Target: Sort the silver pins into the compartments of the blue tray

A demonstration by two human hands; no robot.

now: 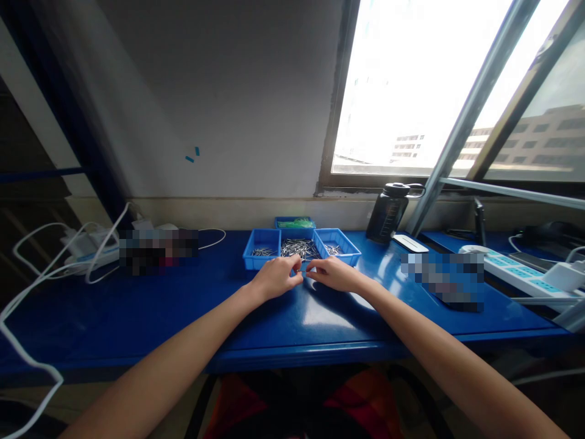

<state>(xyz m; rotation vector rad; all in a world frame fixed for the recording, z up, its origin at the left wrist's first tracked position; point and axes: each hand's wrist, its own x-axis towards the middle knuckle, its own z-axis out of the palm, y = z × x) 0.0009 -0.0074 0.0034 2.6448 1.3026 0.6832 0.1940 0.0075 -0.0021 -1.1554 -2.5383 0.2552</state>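
Note:
My left hand [275, 278] and my right hand [333, 273] are close together above the table, just in front of the bins. The fingers of both are bent into a pinch. Anything between the fingertips is too small to make out. Right behind them lies a heap of thin silvery metal pieces [299, 247], like screws or pins, in a middle bin partly hidden by my hands. Fewer such pieces lie in the left blue bin [261, 263] and the right blue bin [351, 250]. A further blue bin [280, 224] at the back holds green plastic.
The blue table [192, 323] stands against a wall below a window. A black bottle [387, 213] and a white flat device [410, 243] are to the right, with a white power strip [521, 277] beyond. White cables [34, 292] run along the left side. Blurred patches hide some items.

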